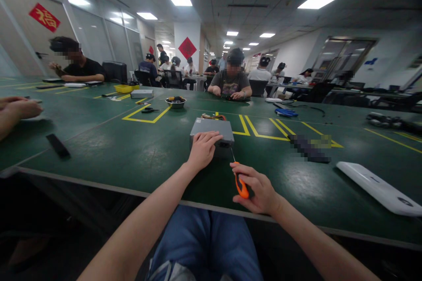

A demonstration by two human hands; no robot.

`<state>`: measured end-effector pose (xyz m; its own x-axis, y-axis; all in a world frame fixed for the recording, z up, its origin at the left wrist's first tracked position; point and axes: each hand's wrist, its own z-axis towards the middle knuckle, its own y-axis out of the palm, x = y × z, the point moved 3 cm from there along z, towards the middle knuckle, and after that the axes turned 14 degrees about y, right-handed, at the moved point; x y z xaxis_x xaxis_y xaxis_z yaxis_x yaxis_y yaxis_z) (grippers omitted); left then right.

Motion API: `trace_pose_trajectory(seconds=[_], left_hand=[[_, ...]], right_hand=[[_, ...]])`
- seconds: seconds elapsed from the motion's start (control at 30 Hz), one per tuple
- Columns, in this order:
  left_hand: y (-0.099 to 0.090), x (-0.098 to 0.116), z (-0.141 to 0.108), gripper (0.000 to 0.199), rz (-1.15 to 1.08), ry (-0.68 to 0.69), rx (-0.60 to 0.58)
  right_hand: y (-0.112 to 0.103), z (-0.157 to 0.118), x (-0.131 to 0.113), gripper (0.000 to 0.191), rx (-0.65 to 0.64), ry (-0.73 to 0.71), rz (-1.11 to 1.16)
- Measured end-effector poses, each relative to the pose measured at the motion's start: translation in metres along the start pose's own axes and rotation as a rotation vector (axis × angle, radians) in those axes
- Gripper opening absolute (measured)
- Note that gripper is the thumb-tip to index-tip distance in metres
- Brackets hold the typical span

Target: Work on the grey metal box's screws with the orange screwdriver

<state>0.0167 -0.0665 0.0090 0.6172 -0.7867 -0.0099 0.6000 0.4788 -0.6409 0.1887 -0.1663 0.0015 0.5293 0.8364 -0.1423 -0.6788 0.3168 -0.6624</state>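
Observation:
A grey metal computer power supply (211, 128) sits on the green table in front of me, its coloured cables (214, 117) bunched at the far side. Across its top and near edge lies my left hand (203, 149), fingers stretched out and pressing on the casing. My right hand (257, 186) is closed around the orange and black handle of a screwdriver (242, 188). The thin shaft points up and away, its tip at the right end of the power supply near the socket. I cannot make out whether the tip sits in a screw.
A white oblong device (376, 186) lies at the right, with a pixelated dark object (308, 148) before it. Farther back are a metal bowl (176, 102) of parts and a blue cable coil (286, 113). A co-worker (231, 81) sits opposite; another person's hands (23, 109) show at left.

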Motion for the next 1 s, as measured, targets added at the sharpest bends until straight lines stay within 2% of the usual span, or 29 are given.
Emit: trace_pose_trajectory(seconds=[0.1, 0.3, 0.5, 0.6, 0.73, 0.9, 1.0], left_hand=[[0.0007, -0.0002, -0.0004, 0.040, -0.010, -0.006, -0.007], [0.0004, -0.0005, -0.0007, 0.040, -0.020, -0.004, 0.006], [0.0003, 0.0005, -0.0004, 0.039, -0.014, -0.010, 0.012], [0.0007, 0.0002, -0.0007, 0.040, -0.012, -0.016, 0.006], [0.0008, -0.0001, -0.0007, 0.040, -0.012, -0.009, -0.001], [0.0003, 0.0000, -0.0003, 0.039, -0.007, -0.011, 0.001], [0.0003, -0.0001, -0.0004, 0.040, -0.012, -0.015, -0.008]], right_hand=[[0.0011, -0.0004, 0.0015, 0.043, -0.014, 0.027, 0.043], [0.0025, 0.0007, -0.0018, 0.039, -0.130, -0.045, -0.072], [0.0028, -0.0014, 0.0023, 0.045, -0.025, 0.010, 0.049], [0.0021, -0.0002, 0.0024, 0.047, -0.051, 0.027, 0.067], [0.0018, 0.0014, -0.0008, 0.041, -0.125, -0.017, -0.028], [0.0011, 0.0001, 0.0014, 0.046, -0.029, 0.001, 0.037], [0.0020, 0.0001, 0.0030, 0.051, -0.047, 0.025, 0.084]])
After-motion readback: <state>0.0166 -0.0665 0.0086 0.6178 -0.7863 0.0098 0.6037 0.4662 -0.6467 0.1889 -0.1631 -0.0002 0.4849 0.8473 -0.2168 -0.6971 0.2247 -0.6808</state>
